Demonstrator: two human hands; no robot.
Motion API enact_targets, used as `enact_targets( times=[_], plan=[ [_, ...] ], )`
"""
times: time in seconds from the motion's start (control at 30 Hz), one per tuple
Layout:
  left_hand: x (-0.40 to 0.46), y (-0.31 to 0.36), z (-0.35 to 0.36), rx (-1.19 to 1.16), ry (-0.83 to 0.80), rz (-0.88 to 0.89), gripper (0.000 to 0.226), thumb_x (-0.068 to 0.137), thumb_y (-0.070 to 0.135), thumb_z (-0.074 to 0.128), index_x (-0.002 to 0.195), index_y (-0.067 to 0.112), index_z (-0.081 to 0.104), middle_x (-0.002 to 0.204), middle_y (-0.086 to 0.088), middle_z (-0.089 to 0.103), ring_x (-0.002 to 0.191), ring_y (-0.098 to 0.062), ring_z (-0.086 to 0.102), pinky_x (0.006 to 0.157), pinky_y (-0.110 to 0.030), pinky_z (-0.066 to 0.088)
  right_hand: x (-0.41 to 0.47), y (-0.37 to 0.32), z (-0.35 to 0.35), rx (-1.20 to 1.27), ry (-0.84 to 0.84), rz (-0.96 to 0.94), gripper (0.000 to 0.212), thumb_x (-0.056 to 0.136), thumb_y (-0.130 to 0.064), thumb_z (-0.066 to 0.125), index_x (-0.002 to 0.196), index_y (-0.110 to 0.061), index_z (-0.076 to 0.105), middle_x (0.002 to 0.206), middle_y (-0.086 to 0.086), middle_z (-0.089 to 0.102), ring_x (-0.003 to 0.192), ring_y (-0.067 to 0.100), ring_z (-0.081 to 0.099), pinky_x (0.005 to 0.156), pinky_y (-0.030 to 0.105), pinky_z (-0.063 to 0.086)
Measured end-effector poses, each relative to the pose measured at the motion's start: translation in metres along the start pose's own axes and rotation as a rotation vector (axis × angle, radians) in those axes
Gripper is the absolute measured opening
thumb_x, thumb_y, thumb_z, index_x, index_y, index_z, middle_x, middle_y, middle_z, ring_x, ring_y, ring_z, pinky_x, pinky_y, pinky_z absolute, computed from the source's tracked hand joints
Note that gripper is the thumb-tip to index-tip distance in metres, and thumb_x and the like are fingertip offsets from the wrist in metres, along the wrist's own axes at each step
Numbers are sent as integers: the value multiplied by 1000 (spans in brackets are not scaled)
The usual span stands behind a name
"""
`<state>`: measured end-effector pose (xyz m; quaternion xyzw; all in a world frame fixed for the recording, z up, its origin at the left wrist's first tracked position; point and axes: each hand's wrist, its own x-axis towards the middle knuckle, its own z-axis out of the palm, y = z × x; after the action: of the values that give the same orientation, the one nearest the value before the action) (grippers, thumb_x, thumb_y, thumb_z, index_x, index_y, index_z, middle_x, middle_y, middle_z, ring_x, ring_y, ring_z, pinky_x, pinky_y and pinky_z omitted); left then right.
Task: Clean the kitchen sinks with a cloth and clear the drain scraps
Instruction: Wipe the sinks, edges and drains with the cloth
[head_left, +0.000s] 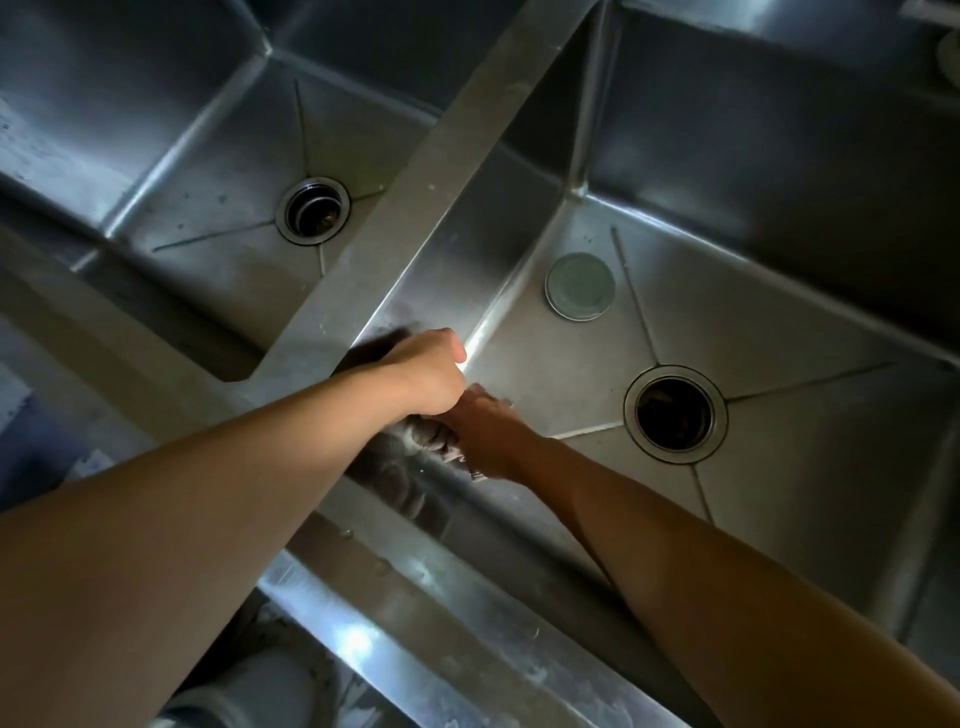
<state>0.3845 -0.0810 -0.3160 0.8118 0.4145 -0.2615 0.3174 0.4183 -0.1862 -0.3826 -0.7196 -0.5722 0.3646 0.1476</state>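
Two stainless steel basins side by side: left sink (197, 208) at ten o'clock, right sink (779, 322) at three o'clock, parted by a steel divider (441, 171) running from twelve o'clock down toward centre. Two round drains, one per basin: left drain (312, 210) open, with what may be scraps inside, too dark to tell; right drain (675, 413) open and dark, contents unclear. One round flat lid (580, 286) lying on the right basin floor at eleven o'clock of the right drain, apart from it. One dark cloth (434, 435), bunched at the near left corner of the right sink, at centre of view. Two bare hands meeting there: left hand (431, 371) clenched over the top of the cloth, right hand (488, 431) gripping it from the side. Steel front rim (415, 613) wet-looking, with droplets, at six o'clock. One pale pipe (249, 691) below the rim at seven o'clock. Dim light, bright glints on the metal.
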Motion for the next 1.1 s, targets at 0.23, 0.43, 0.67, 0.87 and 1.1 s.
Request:
enact_targets(
  times=[0.23,0.43,0.67,0.87,1.1],
  plan=[
    [-6,-3,2,9,-34,0,29,83,-6,49,108,6,56,122,-25,56,113,-41,53,94,-45,45,-8,6,14,-121,-41,-155,50,92,1,46,138,-17,48,148,5,38,133,28,29,102,28,21],
    [-12,-7,3,16,-75,-25,35,83,0,54,111,21,55,120,-8,59,105,-29,61,75,-28,48,-39,36,24,-91,-118,-182,44,89,-4,56,129,-20,57,142,1,48,123,26,45,101,33,31],
    [-14,-9,-2,48,-82,-25,37,82,8,59,115,24,55,119,-2,59,100,-23,61,81,-29,51,-21,26,20,-128,7,-130,37,97,-18,46,133,-25,53,137,3,48,119,24,46,95,30,38],
    [-10,-5,-2,86,-93,-24,37,83,9,62,116,23,54,121,-4,59,104,-25,58,75,-27,46,-19,12,30,-97,-47,-125,47,91,-6,52,136,-22,51,147,8,37,125,35,35,101,42,35],
    [-7,36,19,118,-169,33,34,84,11,62,114,23,53,124,-5,56,112,-26,55,90,-30,45,-102,52,30,-88,-73,-112,38,91,-18,58,128,-19,55,138,9,41,127,26,32,104,38,33]
  ],
)
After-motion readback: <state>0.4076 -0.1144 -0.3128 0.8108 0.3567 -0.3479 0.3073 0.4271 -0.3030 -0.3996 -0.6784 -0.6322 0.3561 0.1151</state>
